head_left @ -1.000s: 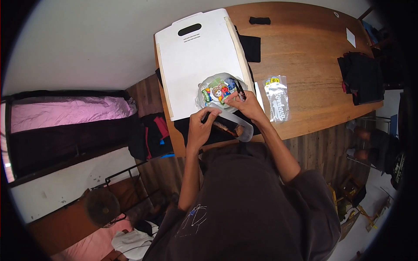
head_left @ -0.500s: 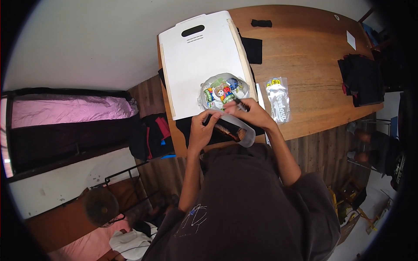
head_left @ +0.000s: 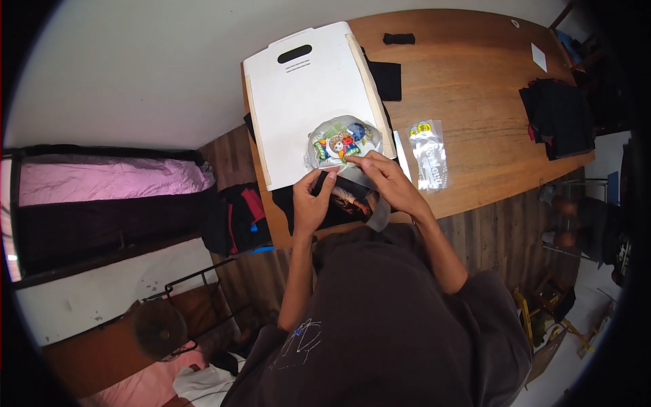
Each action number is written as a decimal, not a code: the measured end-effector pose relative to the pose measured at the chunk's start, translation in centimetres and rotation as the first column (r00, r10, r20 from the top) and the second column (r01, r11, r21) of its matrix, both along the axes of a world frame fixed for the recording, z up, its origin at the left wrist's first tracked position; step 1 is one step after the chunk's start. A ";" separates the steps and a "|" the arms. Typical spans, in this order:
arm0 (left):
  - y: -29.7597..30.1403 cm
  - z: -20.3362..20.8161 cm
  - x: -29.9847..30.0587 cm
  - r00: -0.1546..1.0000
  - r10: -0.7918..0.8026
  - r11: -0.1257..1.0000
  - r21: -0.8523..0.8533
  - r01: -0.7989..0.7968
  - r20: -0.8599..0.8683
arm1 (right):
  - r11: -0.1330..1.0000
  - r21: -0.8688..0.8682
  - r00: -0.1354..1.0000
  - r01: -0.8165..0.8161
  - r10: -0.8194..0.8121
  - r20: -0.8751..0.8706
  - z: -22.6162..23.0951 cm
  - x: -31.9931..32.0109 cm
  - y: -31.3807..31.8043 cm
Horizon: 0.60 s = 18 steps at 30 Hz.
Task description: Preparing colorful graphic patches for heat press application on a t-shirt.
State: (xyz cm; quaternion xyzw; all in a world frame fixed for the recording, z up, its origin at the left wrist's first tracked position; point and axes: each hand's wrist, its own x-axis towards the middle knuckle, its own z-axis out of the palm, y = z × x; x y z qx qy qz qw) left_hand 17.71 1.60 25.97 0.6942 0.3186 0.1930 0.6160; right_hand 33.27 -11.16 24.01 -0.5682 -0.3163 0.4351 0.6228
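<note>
A clear plastic bag [head_left: 371, 139] with colourful cartoon-printed pieces [head_left: 340, 144] showing in it lies at the near end of a white board [head_left: 306, 102]. My left hand [head_left: 312, 203] pinches the bag's near edge between thumb and fingers. My right hand [head_left: 392, 180] is closed at the near right edge, its index fingertip against the plastic; what sits under its curled fingers is hidden. A strip of translucent plastic [head_left: 380, 216] hangs below my right hand. Under both hands lies black cloth with a picture printed on it [head_left: 349, 198].
The board rests on a wooden table [head_left: 468, 88]. To the right lie a flat clear printed bag [head_left: 428, 156] and, farther off, folded dark clothes [head_left: 557, 119]. A small black cloth roll [head_left: 399, 39] is at the back. Another person's legs [head_left: 566, 220] show at far right.
My right hand has shifted slightly left over the bag; a dark object seen at its fingers before no longer shows. The hanging plastic strip has swung inward and lies closer to my body.
</note>
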 end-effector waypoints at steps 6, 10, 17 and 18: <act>0.0 -0.6 -0.2 1.000 0.008 0.999 0.034 -0.008 0.016 | 1.000 0.020 0.998 -0.004 0.003 0.060 1.5 -0.4 0.1; -0.4 -0.1 0.3 0.998 0.019 1.000 -0.012 -0.019 0.066 | 0.999 0.032 0.984 0.032 -0.026 -0.174 0.6 -1.5 0.4; -0.4 0.4 0.5 0.997 -0.033 0.999 -0.003 0.033 0.065 | 0.995 0.095 0.995 0.000 0.010 -0.095 0.3 -1.0 0.6; -0.3 0.2 0.4 0.997 -0.044 0.999 -0.007 0.045 0.059 | 0.996 0.088 0.994 -0.010 0.019 -0.103 0.2 -1.0 0.7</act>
